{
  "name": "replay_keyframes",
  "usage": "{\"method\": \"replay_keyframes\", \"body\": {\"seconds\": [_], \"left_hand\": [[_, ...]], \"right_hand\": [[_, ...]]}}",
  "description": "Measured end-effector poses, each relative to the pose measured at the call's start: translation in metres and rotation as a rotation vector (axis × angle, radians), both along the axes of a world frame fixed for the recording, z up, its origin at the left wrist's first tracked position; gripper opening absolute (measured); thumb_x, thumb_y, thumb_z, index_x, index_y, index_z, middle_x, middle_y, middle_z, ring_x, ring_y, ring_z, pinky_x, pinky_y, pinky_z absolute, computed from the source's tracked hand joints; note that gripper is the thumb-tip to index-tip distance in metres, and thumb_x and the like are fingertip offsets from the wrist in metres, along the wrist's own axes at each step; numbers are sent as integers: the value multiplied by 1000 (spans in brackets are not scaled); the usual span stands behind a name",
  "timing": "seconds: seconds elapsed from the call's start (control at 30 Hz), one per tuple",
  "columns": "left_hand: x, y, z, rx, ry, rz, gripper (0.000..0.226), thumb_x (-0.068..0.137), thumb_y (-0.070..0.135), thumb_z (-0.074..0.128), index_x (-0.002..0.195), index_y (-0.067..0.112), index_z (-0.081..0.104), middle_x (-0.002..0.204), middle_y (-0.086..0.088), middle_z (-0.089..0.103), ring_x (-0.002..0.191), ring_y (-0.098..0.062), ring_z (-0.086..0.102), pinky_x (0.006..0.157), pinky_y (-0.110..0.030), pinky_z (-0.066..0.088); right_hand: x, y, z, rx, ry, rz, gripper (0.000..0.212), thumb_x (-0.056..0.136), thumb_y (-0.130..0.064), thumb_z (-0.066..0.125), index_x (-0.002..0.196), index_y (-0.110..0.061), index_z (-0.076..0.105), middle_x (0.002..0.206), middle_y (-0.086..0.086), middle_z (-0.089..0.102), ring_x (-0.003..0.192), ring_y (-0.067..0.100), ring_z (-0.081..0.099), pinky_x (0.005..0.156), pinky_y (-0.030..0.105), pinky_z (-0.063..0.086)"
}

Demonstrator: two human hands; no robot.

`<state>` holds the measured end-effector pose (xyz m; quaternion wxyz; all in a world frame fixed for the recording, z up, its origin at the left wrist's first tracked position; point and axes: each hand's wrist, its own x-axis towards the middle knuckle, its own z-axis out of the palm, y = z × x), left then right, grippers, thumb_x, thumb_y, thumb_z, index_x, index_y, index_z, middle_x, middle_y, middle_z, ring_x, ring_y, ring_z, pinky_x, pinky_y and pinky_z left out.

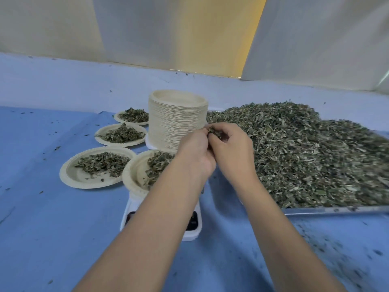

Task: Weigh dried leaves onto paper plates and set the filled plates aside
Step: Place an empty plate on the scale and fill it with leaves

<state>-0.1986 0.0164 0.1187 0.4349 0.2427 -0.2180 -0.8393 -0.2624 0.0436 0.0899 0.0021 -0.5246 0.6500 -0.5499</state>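
Table cloth [42, 228]: blue, smooth, flecked with leaf crumbs; more will scatter if a handful is dropped from height.
Set-aside plates [73, 179]: three, filled, ranged along the table's left side toward its far edge. Pale pressed paper, round, with crimped rims. They are light, so a brushing sleeve could tip one.
Plate on scale [131, 178]: mid-table, leaves mounded on its right half, part hidden by the left forearm. An arm resting on it would likely spoil the reading.
Scale [190, 236]: white plastic, with the display mostly covered by that arm, so overshooting the weight is a fair risk.
Stack of empty plates [176, 123]: tall ribbed column just behind the scale, close enough to be knocked.
Left hand [195, 148]: fingertips pinch the clump of leaves [214, 131], held up in front of the stack.
Right hand [231, 152]: fingers curled round the same clump. The flakes are brittle and may crumble or sift out.
Tray [336, 209]: shallow metal with a shiny rim, toward the table's right edge.
Leaf heap [305, 154]: grey-green curled flakes and stems, heaped high on the tray and liable to spill over the rim.
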Motion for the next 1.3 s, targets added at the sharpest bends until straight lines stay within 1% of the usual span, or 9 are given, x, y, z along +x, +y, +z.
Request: {"method": "replay_keyframes", "body": {"seconds": [0.17, 0.27, 0.37, 0.63, 0.73, 0.87, 1.0, 1.17, 1.3], "left_hand": [[-54, 12, -12, -13, -131, 1, 28, 101, 0, 30, 122, 1, 48, 94, -15, 53, 68, -20, 50, 58, -27, 43], [-68, 19, -17, -25, -211, -99, 28, 102, 2, 30, 84, 3, 52, 81, -11, 54, 65, -19, 51, 55, -28, 43], [-69, 22, -19, -21, -250, -241, 30, 103, 20, 35, 90, 4, 58, 86, -11, 60, 68, -20, 55, 56, -29, 46], [-64, 24, -22, -127, -279, -322, 52, 101, 39, 33, 142, 6, 38, 156, -4, 21, 144, -19, 18, 116, -38, 18], [-63, 23, -22, -127, -259, -291, 46, 102, 34, 34, 137, 5, 42, 153, -7, 29, 140, -21, 29, 112, -34, 26], [-58, 22, -24, -147, -206, -309, 51, 102, 32, 33, 147, 7, 29, 153, -11, 30, 133, -25, 40, 112, -36, 28], [-40, 22, -19, -190, -203, -322, 35, 100, 25, 38, 125, 4, 51, 101, -9, 60, 82, -18, 53, 79, -28, 43], [2, 7, -17, -301, -268, -90, 33, 98, 11, 39, 127, -1, 52, 133, -18, 52, 124, -28, 50, 101, -33, 41], [57, -14, -17, -396, -298, 108, 25, 98, 8, 38, 110, 3, 60, 123, -13, 61, 115, -23, 59, 93, -28, 49]], "right_hand": [[-47, 18, -8, -28, -424, -24, 30, 83, -15, 49, 79, -22, 78, 88, -5, 73, 85, 13, 64, 76, 32, 50], [-67, 21, -11, 32, -508, -152, 45, 90, -29, 44, 55, -35, 72, 69, -11, 64, 65, 10, 52, 62, 30, 38], [-80, 18, -15, 83, -479, -233, 54, 94, -33, 38, 51, -32, 70, 70, -7, 63, 66, 14, 51, 63, 30, 38], [-91, 13, -25, 89, -467, -233, 33, 90, -21, 41, 89, -21, 74, 92, -2, 71, 86, 15, 65, 82, 33, 48], [-92, 13, -28, 67, -375, -272, 27, 89, -10, 48, 95, -21, 71, 98, -2, 70, 70, 7, 57, 63, 24, 44], [-90, 13, -29, 41, -370, -255, 30, 84, 0, 58, 95, -25, 68, 98, -5, 68, 80, -1, 59, 73, 17, 47], [-78, 11, -26, 48, -411, -174, 20, 86, -8, 58, 95, -23, 69, 94, -5, 69, 86, 7, 63, 82, 27, 51], [-52, 4, -23, 78, -455, 1, 19, 86, -5, 55, 90, -20, 67, 87, 5, 69, 77, 14, 64, 83, 34, 54], [-24, -9, -26, 258, -406, 119, 17, 91, -6, 56, 101, -8, 69, 87, 7, 68, 66, 10, 64, 77, 30, 57]]}}
